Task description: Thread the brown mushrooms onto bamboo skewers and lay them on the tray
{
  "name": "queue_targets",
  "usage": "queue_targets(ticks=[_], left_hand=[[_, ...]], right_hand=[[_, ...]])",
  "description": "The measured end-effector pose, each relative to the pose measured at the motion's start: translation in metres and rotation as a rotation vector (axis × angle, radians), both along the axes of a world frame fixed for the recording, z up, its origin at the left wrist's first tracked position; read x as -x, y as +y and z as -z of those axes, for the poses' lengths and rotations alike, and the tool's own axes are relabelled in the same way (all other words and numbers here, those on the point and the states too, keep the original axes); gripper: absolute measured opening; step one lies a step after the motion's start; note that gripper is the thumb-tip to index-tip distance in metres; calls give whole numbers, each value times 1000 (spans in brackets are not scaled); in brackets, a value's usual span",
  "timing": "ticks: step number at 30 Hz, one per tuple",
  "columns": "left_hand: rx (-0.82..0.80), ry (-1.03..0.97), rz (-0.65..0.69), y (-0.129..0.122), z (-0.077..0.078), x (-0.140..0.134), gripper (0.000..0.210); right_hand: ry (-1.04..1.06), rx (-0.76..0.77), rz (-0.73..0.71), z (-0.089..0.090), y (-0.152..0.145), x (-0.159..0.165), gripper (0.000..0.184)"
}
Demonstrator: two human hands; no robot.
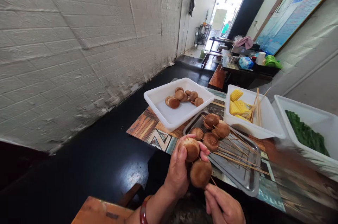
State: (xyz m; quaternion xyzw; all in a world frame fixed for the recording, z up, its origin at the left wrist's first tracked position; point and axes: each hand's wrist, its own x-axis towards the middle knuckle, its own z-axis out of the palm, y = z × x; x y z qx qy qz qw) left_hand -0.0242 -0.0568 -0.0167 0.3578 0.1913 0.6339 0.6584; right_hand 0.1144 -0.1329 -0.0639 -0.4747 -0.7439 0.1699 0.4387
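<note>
At lower centre: bamboo skewer (213, 181), mostly hidden; two round brown mushroom caps (200, 174); left hand (178, 171) clasping upper cap, right hand (224, 203) pinching skewer.

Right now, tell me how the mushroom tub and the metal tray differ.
The mushroom tub is white and deep-walled; the metal tray is grey and shallow. The mushroom tub holds loose mushrooms; the metal tray holds skewered mushrooms. Both rest on the patterned table.
</note>
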Motion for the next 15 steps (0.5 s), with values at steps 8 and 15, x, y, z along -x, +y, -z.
queue_targets(ticks=[8, 15], left_hand=[[157, -43, 83, 3, 4, -3, 44], [203, 23, 150, 5, 12, 0, 60]], right_hand=[[31, 260, 24, -11, -3, -2, 25], [80, 208, 69, -12, 1, 1, 23]])
